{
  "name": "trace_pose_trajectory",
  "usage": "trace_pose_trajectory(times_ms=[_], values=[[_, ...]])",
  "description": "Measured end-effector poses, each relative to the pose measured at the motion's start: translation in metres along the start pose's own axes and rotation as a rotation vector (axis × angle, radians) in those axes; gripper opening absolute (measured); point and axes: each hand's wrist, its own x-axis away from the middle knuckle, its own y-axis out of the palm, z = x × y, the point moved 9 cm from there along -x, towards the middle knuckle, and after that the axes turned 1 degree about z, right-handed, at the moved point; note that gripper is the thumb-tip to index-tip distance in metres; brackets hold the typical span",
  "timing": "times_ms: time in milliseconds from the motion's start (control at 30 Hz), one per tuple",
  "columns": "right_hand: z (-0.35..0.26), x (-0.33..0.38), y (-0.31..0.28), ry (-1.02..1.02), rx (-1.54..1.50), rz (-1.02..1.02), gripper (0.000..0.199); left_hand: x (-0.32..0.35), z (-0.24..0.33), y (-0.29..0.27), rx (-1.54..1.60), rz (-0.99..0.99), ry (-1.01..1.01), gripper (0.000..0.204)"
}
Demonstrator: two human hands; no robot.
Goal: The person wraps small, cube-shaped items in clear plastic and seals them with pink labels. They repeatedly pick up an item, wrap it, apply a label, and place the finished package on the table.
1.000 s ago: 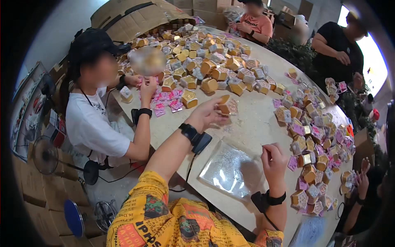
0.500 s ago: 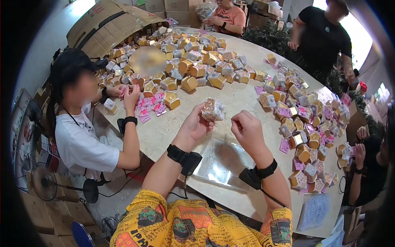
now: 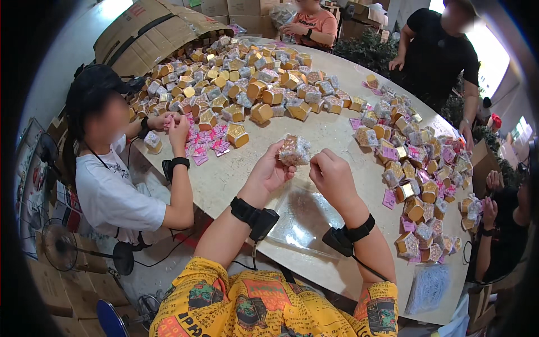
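My left hand (image 3: 269,173) is closed around a small house-shaped ornament (image 3: 295,150), gold with a rough white glittery coating. It holds the ornament above the table, fingers underneath and thumb at its left side. Just to the right, my right hand (image 3: 336,178) has its fingers bent together in a pinch, close to the ornament's right side. Whatever the pinch holds, if anything, is too small to make out. Below both hands a clear plastic bag (image 3: 309,216) lies flat on the pale table (image 3: 241,180).
A large heap of similar ornaments (image 3: 261,113) spreads from a tipped cardboard box (image 3: 151,33). More ornaments with pink tags (image 3: 387,151) lie at right, near a bag of clear strands (image 3: 428,289). A co-worker at left handles pink tags (image 3: 202,147); other people surround the table.
My right hand has come slightly left, closer to the ornament. My left hand still holds the ornament in nearly the same place. The person at the far right has lowered an arm toward the table.
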Motion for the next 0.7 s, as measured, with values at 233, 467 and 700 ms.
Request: trace_pose_trajectory(times_ms=[233,467,700], values=[[0.0005,0.0009,-0.0014,-0.007,0.031,0.007,0.010,0.0040,0.0028,0.0015,-0.043,0.017,0.033,0.034],[0.0004,0.0019,-0.0005,-0.029,0.080,0.010,0.010,0.0046,0.0050,0.0055,0.001,-0.001,0.086,0.033],[-0.0047,0.0039,0.0003,-0.061,0.227,-0.011,0.010,0.0062,0.0065,0.0026,-0.040,0.111,0.143,0.038]])
